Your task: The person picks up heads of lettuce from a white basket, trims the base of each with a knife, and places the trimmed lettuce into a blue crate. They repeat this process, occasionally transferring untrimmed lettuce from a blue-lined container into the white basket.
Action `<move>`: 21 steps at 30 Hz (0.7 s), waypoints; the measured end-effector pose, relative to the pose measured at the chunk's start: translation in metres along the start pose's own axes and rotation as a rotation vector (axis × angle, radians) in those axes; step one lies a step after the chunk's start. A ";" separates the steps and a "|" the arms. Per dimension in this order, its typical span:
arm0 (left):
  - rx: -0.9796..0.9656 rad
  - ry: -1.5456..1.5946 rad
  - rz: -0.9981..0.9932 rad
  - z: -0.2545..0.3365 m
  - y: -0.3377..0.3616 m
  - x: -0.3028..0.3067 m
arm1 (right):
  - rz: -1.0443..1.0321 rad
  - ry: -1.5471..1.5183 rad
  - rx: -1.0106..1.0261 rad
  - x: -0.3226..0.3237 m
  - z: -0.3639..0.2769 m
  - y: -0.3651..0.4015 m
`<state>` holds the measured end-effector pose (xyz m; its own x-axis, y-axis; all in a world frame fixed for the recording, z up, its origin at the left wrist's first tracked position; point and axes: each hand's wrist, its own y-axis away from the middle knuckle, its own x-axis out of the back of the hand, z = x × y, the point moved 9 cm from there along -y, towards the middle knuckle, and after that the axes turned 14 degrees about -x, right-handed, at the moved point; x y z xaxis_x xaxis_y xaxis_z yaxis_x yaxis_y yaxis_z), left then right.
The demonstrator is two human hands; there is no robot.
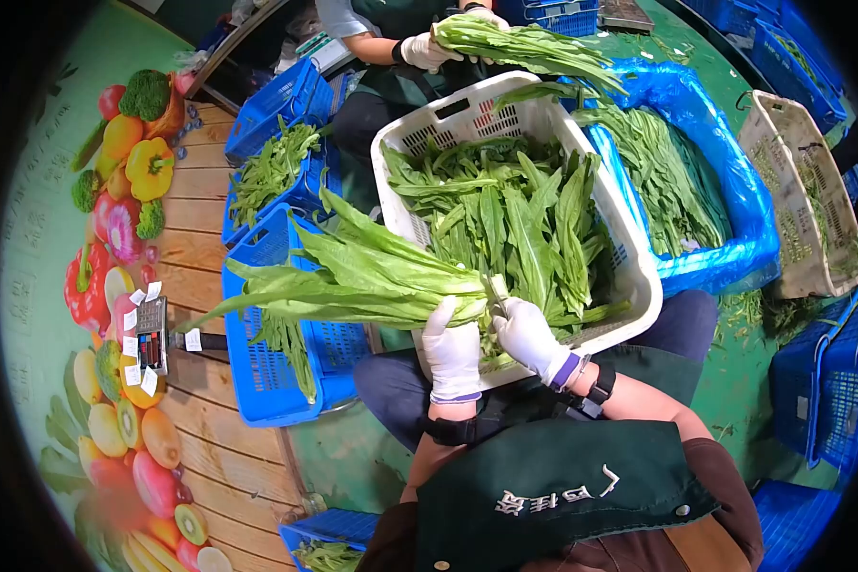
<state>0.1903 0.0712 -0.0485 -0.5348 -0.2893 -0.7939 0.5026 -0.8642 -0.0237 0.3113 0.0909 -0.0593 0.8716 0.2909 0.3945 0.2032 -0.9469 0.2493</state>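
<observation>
Together, the left hand and right hand grip one leafy bunch above one white crate.

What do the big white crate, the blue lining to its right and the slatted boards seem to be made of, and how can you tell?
White crate: likely rigid plastic, fairly smooth; moulded slots pierce its wall.
Blue lining: thin, glossy plastic film, creased with bright highlights.
Slatted boards: probably wood, slight sheen; straight lines part brown planks.
</observation>
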 end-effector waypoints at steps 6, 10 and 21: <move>0.008 -0.009 0.041 0.004 -0.003 0.000 | -0.064 -0.030 -0.072 -0.018 0.031 0.005; -0.027 0.136 0.016 0.026 -0.015 -0.015 | -0.337 -0.024 -0.578 -0.046 0.101 0.017; 0.147 0.204 -0.126 0.008 -0.007 -0.001 | 0.090 0.215 0.492 0.028 -0.083 0.030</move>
<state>0.1816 0.0744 -0.0432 -0.4313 -0.1001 -0.8966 0.3292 -0.9428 -0.0531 0.3050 0.0820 0.0324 0.7946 0.1789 0.5801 0.3621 -0.9067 -0.2163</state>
